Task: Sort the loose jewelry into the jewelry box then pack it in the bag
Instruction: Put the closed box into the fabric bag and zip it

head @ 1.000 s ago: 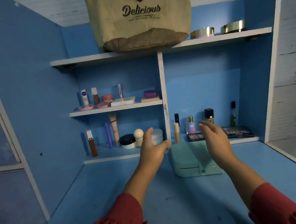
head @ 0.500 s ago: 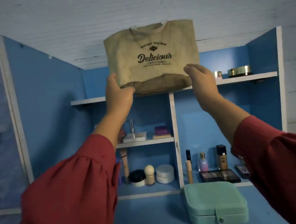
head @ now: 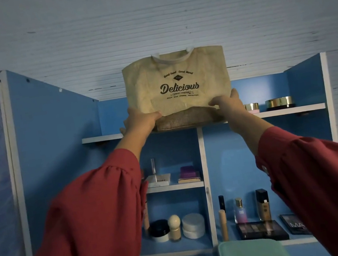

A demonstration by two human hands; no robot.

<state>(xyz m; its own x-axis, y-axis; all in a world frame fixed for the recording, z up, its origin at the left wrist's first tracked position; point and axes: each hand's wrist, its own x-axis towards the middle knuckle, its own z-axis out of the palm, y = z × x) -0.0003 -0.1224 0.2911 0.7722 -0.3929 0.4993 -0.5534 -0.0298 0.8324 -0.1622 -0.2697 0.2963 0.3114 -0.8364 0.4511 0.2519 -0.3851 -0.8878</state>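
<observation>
White ribbed wall panels (head: 147,21) fill the upper view, and below them stands a blue shelving unit (head: 58,126) with white-edged boards. On its top shelf (head: 282,111) sits the bag (head: 177,87), a tan jute tote printed "Delicious", upright with its darker base on the board and a white handle showing at its top edge.

Both arms reach up and forward from the bottom corners, each in a loose red sleeve (head: 94,222) gathered at the wrist. The left hand (head: 140,119) grips the bag's lower left corner, thumb laid across the front face and the fingers going behind, out of sight. The right hand (head: 226,102) grips the lower right corner in a mirrored pose, thumb on the front, fingers wrapped round the side. Whether the bag's base has left the shelf I cannot tell.

Right of the bag on the same shelf stand 2 gold-lidded jars (head: 278,103). A smaller middle shelf (head: 175,187) carries a white compact and a purple case. Along the lowest level are round pots (head: 193,226), a cream-capped bottle, slim tubes, a pink perfume bottle (head: 240,210), a foundation bottle and 2 dark eyeshadow palettes (head: 261,231). At the bottom edge, on the blue desk, lies the mint-green jewelry box (head: 252,254), closed as far as its visible lid shows and cut off by the frame.
</observation>
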